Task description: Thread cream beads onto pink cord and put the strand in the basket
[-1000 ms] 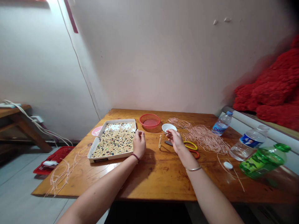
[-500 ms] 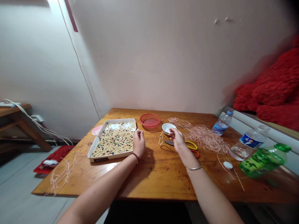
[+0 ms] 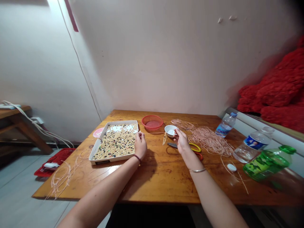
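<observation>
The cream beaded strand [image 3: 164,139] had shifted right, its cord [image 3: 154,133] pinched by left hand [image 3: 141,146] and right hand [image 3: 181,141]; a far-right bottle [image 3: 226,124] read "Gan".

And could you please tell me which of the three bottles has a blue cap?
The rearmost bottle, beside the pile of pink cord. The green bottle has a green cap; the middle bottle shows no blue one.

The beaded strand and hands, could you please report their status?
Left hand pinching thread by bead tray; right hand pinched near white bowl. Beaded strand hangs between them. Scissors near right hand.
</observation>
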`<state>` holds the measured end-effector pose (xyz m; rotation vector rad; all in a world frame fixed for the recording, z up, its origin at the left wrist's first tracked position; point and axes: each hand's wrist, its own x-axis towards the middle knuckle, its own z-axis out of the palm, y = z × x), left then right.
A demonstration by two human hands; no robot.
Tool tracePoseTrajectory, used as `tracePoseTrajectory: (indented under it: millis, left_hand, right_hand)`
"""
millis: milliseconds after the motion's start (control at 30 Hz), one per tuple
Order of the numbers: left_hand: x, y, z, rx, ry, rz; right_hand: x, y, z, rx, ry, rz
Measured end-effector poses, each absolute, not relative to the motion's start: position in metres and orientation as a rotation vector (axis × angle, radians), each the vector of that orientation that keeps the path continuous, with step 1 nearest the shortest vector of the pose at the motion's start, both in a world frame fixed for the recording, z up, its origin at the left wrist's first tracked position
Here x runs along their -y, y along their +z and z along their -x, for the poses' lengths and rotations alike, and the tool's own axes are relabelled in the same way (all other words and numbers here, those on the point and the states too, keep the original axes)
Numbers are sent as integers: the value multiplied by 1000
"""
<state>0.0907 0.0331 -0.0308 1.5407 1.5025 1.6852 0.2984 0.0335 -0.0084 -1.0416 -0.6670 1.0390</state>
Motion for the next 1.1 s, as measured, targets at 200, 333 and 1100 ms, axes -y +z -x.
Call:
tracePoseTrajectory:
  millis: [200, 333, 1100]
  left_hand:
    - [-32, -27, -91, -1498, 1689, -1519]
    - [-32, -25, -91, -1463, 1701, -1469]
    - [-23, -14, -100, -779, 1114, -1048]
  right_hand:
    - [-35, -11, -297, 688, 962, 1044]
    - [-37, -15, -297, 711, 897, 1049]
    - [-34, -11, -297, 831, 1285, 898]
